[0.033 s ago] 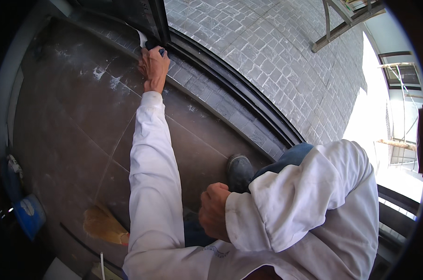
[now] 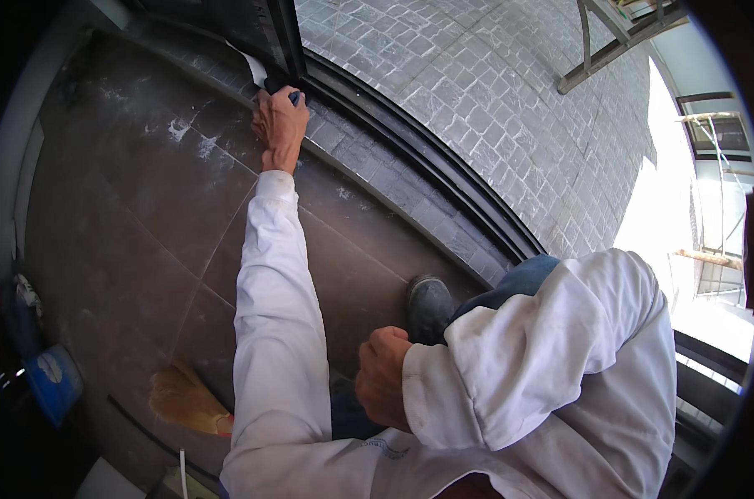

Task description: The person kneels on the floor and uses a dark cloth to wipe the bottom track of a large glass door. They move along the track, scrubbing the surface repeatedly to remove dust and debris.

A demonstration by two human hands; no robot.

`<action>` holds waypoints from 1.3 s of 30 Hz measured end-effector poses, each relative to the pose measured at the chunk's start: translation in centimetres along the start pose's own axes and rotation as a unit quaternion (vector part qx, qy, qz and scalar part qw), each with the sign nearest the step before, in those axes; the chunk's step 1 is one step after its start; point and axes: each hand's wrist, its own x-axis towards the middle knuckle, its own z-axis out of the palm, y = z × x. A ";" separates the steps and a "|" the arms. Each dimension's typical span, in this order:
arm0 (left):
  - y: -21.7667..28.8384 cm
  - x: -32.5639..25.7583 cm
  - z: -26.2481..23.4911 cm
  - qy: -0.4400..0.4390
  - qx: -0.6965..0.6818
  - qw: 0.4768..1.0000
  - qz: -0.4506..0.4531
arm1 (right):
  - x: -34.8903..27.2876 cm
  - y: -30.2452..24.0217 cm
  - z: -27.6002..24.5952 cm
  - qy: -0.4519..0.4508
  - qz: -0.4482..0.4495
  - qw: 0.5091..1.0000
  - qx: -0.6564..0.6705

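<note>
With the arm stretched far ahead, my left hand (image 2: 279,125) is closed round the dark blue handle of what looks like a putty knife (image 2: 255,68). Its pale, wide blade lies by the foot of the black-framed door (image 2: 285,37), at the tiled sill (image 2: 377,187); the blade's edge is partly hidden. My right hand (image 2: 383,374) is curled into a fist close to my body, above my bent leg. Its palm side is hidden, so I cannot see whether anything is in it.
White smears (image 2: 179,130) mark the brown floor tiles. A straw broom head (image 2: 185,399) lies at lower left, with a blue container (image 2: 54,384) beyond it. Black door tracks (image 2: 427,162) border the sill; outside are grey pavers (image 2: 493,108) and a metal frame (image 2: 622,46). My boot (image 2: 429,303) stands near the sill.
My left hand and the putty knife have shifted slightly toward me and to the right along the sill. My right fist stays almost where it was.
</note>
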 end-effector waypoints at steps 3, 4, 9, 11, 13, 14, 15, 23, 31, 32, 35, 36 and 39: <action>0.7 -2.7 0.3 0.000 -0.049 0.999 0.025 | 0.4 -0.2 0.6 0.009 -0.005 1.000 -0.002; 1.0 -3.2 0.2 -0.016 -0.042 0.999 0.019 | 0.5 -0.5 0.7 0.011 -0.008 1.000 0.000; 3.7 -5.9 -0.8 -0.091 -0.081 0.991 0.056 | 1.1 -1.3 0.6 0.013 -0.014 1.000 -0.008; 5.0 -8.7 -0.6 -0.097 -0.080 0.983 0.131 | 1.2 -1.2 0.5 0.012 -0.014 1.000 -0.018; 5.2 -10.2 0.0 -0.075 -0.108 0.976 0.173 | 1.1 -1.0 0.5 0.008 -0.010 1.000 -0.024; 4.8 -10.6 0.2 -0.062 -0.111 0.973 0.195 | 1.0 -0.9 0.6 0.004 -0.007 1.000 -0.024; 4.2 -10.5 0.5 -0.043 -0.118 0.967 0.219 | 0.9 -0.9 0.7 0.000 -0.004 1.000 -0.023; -2.6 1.4 0.4 0.075 -0.023 0.992 0.103 | -0.2 -1.4 1.2 -0.001 0.020 1.000 -0.005; -0.1 -1.2 0.0 0.024 -0.009 0.999 0.038 | -1.1 -1.4 0.6 -0.035 -0.011 0.998 0.048; 1.0 -3.3 -0.1 0.007 -0.029 0.998 0.059 | -1.0 -1.3 0.7 -0.032 -0.011 0.998 0.052; 4.9 -10.6 -0.2 -0.026 -0.082 0.986 0.144 | -0.7 -1.5 1.0 -0.030 -0.072 0.997 0.018; 6.2 -12.9 -0.1 -0.058 -0.098 0.979 0.167 | -0.5 -1.6 1.2 -0.030 -0.091 0.995 0.008; 9.4 -18.3 0.5 -0.123 -0.175 0.947 0.242 | 0.1 -2.1 1.7 -0.033 -0.151 0.988 -0.027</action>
